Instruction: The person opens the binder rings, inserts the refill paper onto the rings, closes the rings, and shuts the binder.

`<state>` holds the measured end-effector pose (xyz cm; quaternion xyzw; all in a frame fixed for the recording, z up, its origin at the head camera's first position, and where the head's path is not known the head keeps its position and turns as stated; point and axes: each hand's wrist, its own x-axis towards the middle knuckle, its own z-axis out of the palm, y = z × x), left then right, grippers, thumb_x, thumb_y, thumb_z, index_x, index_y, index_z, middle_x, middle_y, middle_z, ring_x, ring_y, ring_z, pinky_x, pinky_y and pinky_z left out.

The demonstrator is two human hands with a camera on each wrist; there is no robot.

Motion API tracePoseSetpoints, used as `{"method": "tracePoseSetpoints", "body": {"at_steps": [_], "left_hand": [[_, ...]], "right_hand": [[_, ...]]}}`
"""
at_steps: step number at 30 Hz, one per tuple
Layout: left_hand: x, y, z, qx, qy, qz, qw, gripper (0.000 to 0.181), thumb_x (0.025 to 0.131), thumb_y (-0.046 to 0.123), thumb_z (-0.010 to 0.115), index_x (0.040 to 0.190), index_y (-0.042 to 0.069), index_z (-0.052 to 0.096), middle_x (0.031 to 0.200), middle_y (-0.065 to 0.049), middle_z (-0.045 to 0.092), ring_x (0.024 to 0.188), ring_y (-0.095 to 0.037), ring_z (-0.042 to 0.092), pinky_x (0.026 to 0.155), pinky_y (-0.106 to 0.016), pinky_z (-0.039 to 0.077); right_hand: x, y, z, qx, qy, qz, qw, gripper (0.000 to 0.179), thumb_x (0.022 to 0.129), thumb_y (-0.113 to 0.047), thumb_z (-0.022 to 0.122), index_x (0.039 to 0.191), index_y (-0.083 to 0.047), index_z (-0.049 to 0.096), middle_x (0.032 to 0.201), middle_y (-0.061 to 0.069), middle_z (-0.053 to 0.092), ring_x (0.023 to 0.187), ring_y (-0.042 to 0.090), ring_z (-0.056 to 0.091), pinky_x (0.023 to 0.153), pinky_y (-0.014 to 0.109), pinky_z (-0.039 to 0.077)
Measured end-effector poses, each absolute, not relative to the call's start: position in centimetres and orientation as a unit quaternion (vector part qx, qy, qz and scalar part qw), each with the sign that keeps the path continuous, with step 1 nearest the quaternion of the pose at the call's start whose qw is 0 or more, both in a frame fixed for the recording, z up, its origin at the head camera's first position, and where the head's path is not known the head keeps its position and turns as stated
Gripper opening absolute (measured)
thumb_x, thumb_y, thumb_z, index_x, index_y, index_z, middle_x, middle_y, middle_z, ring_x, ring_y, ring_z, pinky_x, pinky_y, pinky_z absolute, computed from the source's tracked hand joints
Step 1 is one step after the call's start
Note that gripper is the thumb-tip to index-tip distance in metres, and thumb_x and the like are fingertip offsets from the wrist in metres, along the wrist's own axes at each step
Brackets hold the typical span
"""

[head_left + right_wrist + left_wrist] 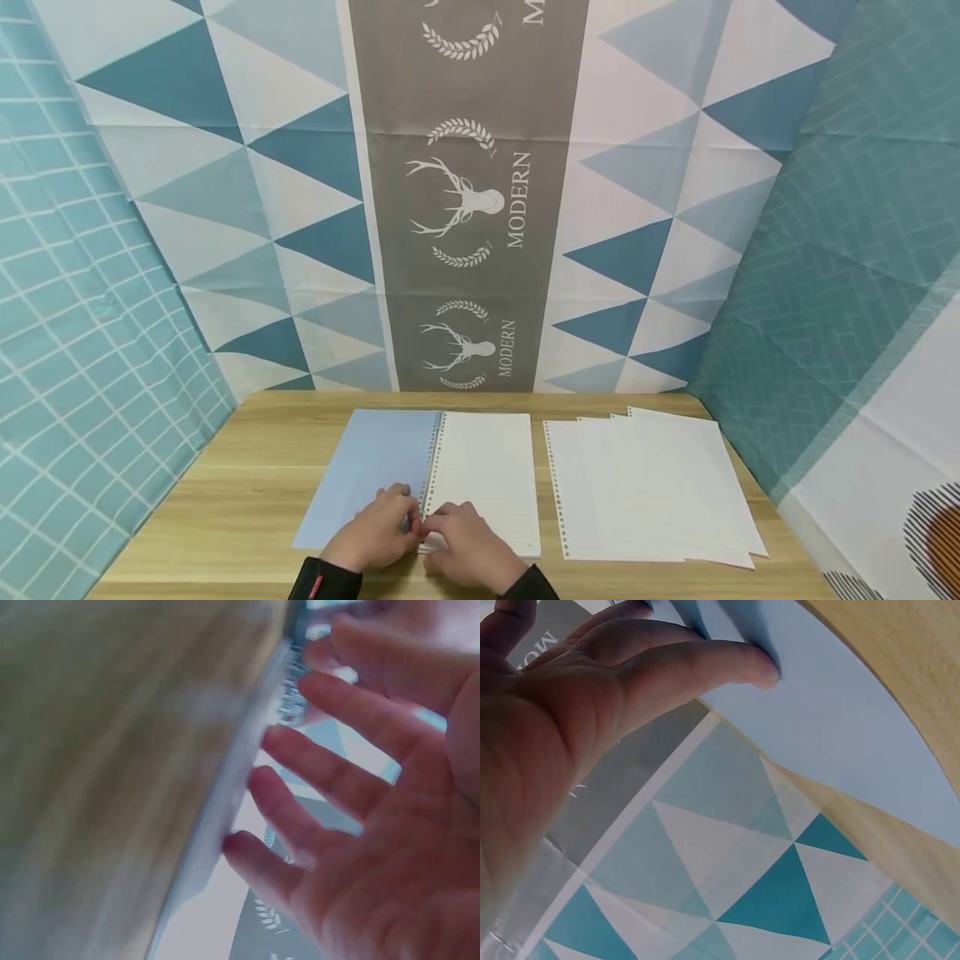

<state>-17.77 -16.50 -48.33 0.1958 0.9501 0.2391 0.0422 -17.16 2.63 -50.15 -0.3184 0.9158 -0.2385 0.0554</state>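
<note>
An open loose-leaf notebook lies on the table, its blue cover (375,458) to the left and lined white pages (491,467) to the right of a ring spine (431,454). At the spine's lower end my two hands meet, thumbs close together. My left hand (384,527) rests over the cover's inner edge; in the left wrist view its long fingers (705,664) lie nearly straight against the blue cover. Spread fingers of my right hand (468,546) touch the notebook's near edge (225,780) in the right wrist view. The rings under the thumbs are partly hidden.
Right of the notebook, several loose white punched sheets (645,492) lie fanned and overlapping, with holes along their left edges. The wooden table (225,492) meets a patterned cloth backdrop (465,208) at the back, and more cloth hangs on both sides.
</note>
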Motion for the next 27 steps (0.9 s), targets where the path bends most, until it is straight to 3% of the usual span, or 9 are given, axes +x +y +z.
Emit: {"method": "tracePoseSetpoints", "body": {"at_steps": [4, 16, 21, 24, 27], "left_hand": [[-17.84, -16.88, -48.31, 0.21, 0.944, 0.25, 0.047, 0.025, 0.084, 0.015, 0.08, 0.072, 0.023, 0.059, 0.112, -0.011, 0.063, 0.124, -0.061, 0.053, 0.087, -0.082, 0.042], [-17.71, -17.17, -48.34, 0.23, 0.936, 0.26, 0.063, 0.024, 0.085, 0.012, 0.078, 0.076, 0.021, 0.058, 0.108, -0.005, 0.058, 0.128, -0.05, 0.055, 0.109, -0.077, 0.03], [-17.77, -17.32, -48.32, 0.233, 0.936, 0.257, 0.063, 0.024, 0.083, 0.013, 0.08, 0.079, 0.02, 0.058, 0.097, 0.002, 0.053, 0.106, -0.025, 0.06, 0.113, -0.071, 0.032], [-17.88, -17.27, -48.19, 0.229, 0.939, 0.249, 0.06, 0.025, 0.081, 0.016, 0.082, 0.083, 0.018, 0.057, 0.093, 0.003, 0.052, 0.089, -0.013, 0.05, 0.105, -0.055, 0.047], [-18.05, -17.2, -48.01, 0.224, 0.941, 0.246, 0.064, 0.029, 0.08, 0.019, 0.083, 0.091, 0.016, 0.057, 0.093, 0.002, 0.054, 0.083, -0.012, 0.045, 0.079, -0.035, 0.049]], "right_hand": [[-17.39, 3.46, -49.57, -0.344, 0.894, -0.266, 0.105, 0.025, 0.094, -0.025, 0.072, 0.119, -0.029, 0.072, 0.124, -0.008, 0.065, 0.117, 0.012, 0.059, 0.098, 0.032, 0.05], [-17.22, 3.87, -49.17, -0.361, 0.889, -0.26, 0.112, 0.028, 0.095, -0.028, 0.069, 0.123, -0.027, 0.071, 0.125, -0.005, 0.061, 0.113, 0.014, 0.055, 0.088, 0.026, 0.05], [-17.22, 3.79, -49.27, -0.348, 0.892, -0.261, 0.126, 0.026, 0.096, -0.029, 0.07, 0.121, -0.026, 0.069, 0.126, -0.004, 0.06, 0.111, 0.014, 0.053, 0.088, 0.029, 0.049], [-17.22, 3.46, -49.52, -0.324, 0.907, -0.245, 0.108, 0.029, 0.094, -0.034, 0.07, 0.121, -0.023, 0.068, 0.123, -0.007, 0.062, 0.105, 0.011, 0.051, 0.082, 0.03, 0.047], [-17.28, 3.09, -49.77, -0.308, 0.922, -0.222, 0.083, 0.036, 0.092, -0.038, 0.071, 0.124, -0.021, 0.067, 0.122, -0.008, 0.063, 0.101, 0.009, 0.05, 0.078, 0.03, 0.044]]}}
